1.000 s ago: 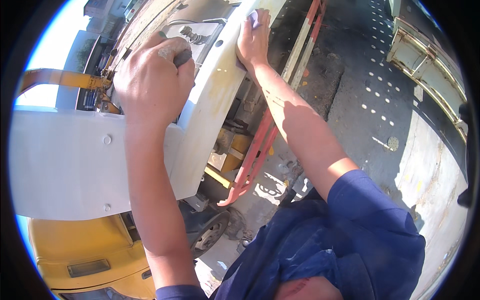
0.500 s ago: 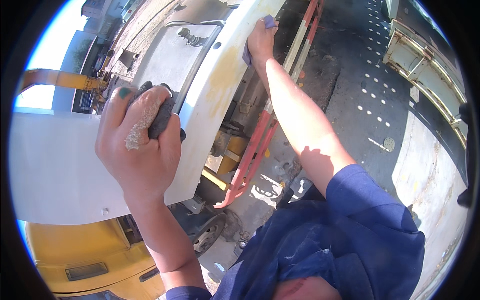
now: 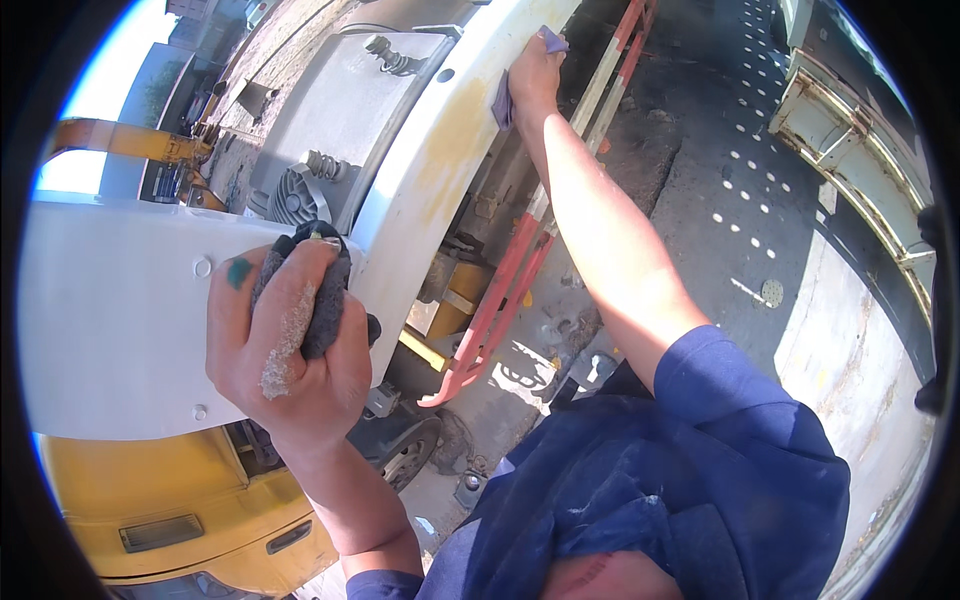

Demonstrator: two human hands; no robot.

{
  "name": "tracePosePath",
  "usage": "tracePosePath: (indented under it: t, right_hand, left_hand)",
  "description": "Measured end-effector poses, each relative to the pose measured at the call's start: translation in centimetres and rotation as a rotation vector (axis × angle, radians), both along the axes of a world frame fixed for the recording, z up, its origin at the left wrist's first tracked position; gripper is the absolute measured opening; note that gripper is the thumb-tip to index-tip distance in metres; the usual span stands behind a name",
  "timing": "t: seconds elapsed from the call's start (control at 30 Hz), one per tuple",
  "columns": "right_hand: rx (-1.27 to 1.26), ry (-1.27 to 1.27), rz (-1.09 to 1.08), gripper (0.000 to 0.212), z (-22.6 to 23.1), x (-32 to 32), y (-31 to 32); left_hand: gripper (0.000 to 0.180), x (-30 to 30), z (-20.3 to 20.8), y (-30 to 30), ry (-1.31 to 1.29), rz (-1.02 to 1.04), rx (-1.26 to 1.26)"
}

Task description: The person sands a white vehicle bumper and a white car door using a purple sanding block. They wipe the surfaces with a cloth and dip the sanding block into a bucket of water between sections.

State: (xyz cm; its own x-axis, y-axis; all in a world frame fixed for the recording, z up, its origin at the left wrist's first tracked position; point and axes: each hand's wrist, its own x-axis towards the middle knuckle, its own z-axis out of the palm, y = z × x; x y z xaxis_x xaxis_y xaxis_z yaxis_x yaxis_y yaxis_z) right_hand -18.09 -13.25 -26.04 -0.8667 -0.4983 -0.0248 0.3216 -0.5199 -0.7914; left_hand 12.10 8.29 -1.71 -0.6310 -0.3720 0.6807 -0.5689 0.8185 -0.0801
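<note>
My left hand point(image 3: 300, 350), dusted with pale grit, is closed around a crumpled dark grey rag point(image 3: 328, 308). It is raised above the end of a long white body panel point(image 3: 400, 235). Farther away, my right hand point(image 3: 534, 82) presses a purple sheet of sandpaper point(image 3: 503, 100) onto the panel's right edge, with the sheet's ends showing past the fingers. Beside that hand, a yellowish, dull patch point(image 3: 462, 140) runs along the white panel. The underside of the sandpaper is hidden.
Red and white rails point(image 3: 515, 260) run beside the panel on the right. Left of it is a grey plate with coiled metal fittings point(image 3: 395, 60) and a finned metal part point(image 3: 292, 195). A yellow vehicle point(image 3: 180, 490) stands below; a rusty white frame point(image 3: 850, 140) is at far right.
My left hand has lowered slightly with the rag, uncovering the finned metal part. My right hand appears a little farther right, still on the panel, and the view has shifted slightly.
</note>
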Motion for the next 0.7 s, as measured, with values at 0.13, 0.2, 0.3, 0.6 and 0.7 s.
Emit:
tracePosePath:
  t: [0.13,0.2,0.3,0.6,0.7]
  right_hand:
    - [0.087,0.726,-0.157,0.072,2.0,15.0,7.0]
    - [-0.031,0.918,-0.099,0.075,1.9,23.0,12.5]
    - [-0.113,1.302,0.048,0.077,-0.7,26.9,16.1]
    - [0.131,0.828,-0.323,0.050,0.7,12.8,6.5]
    - [-0.006,0.963,-0.068,0.083,-0.3,23.5,12.9]
  left_hand:
    - [0.038,2.6,0.5,0.0,-0.034,0.030,-0.117]
    - [0.034,2.7,0.8,-0.4,-0.064,0.031,-0.179]
    - [0.031,2.8,1.4,-0.3,-0.061,0.028,-0.214]
    - [0.033,6.9,0.6,2.5,-0.018,0.113,-0.192]
    - [0.032,7.5,1.0,2.9,-0.027,0.120,-0.214]
